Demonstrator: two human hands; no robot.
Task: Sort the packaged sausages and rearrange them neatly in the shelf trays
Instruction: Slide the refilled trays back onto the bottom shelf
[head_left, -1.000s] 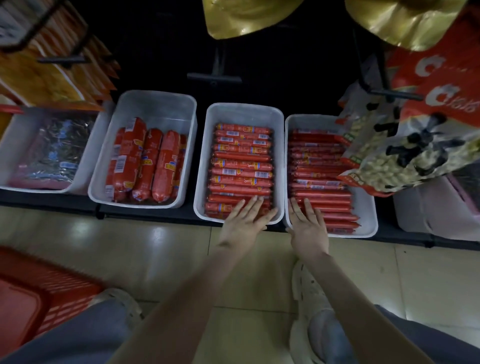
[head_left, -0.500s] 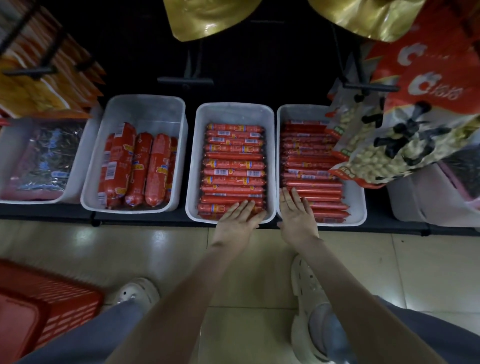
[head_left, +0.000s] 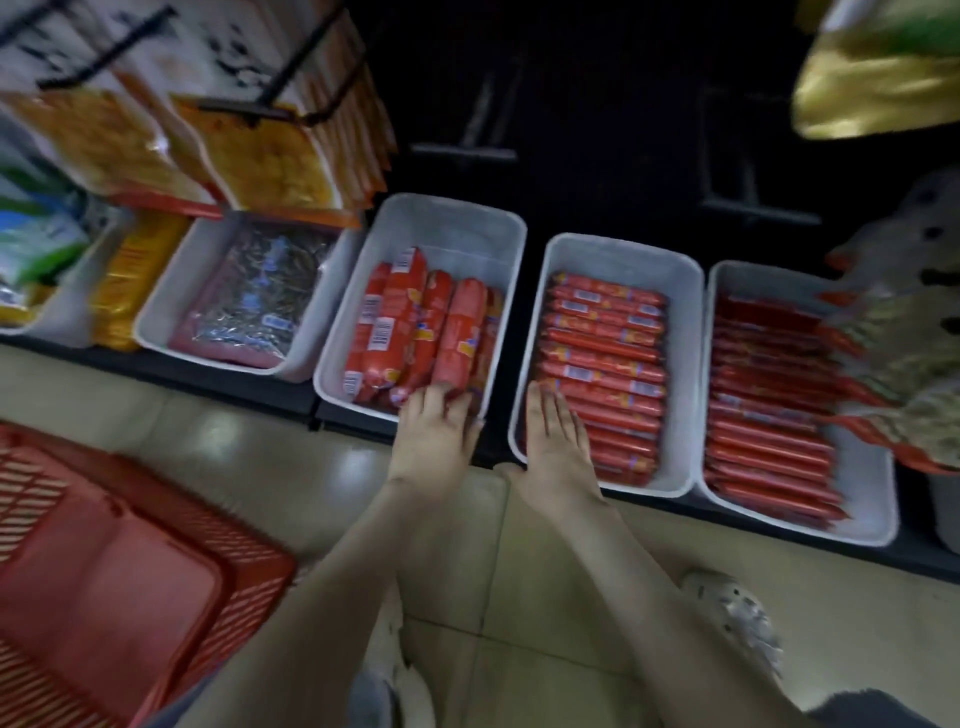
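Note:
Three white trays sit side by side on a low dark shelf. The left tray (head_left: 457, 228) holds several thick red sausage packs (head_left: 415, 332) standing lengthwise. The middle tray (head_left: 623, 254) holds a neat stack of thin red sausages (head_left: 602, 358) lying crosswise. The right tray (head_left: 878, 509) holds more thin red sausages (head_left: 769, 415). My left hand (head_left: 436, 441) lies flat over the front rim of the left tray, fingertips touching the thick packs. My right hand (head_left: 556, 447) lies flat on the front left corner of the middle tray, fingers straight on the thin sausages.
A red plastic basket (head_left: 104, 571) stands on the tiled floor at the lower left. Another white tray (head_left: 171, 322) with a dark foil pack sits further left. Orange snack bags (head_left: 270, 156) hang above it, and patterned bags (head_left: 904, 332) overhang the right tray. A light clog (head_left: 737, 618) shows below.
Both hands have shifted one tray to the left: the left hand from the middle tray to the thick-pack tray, the right hand from the right tray to the middle one. The view swung left.

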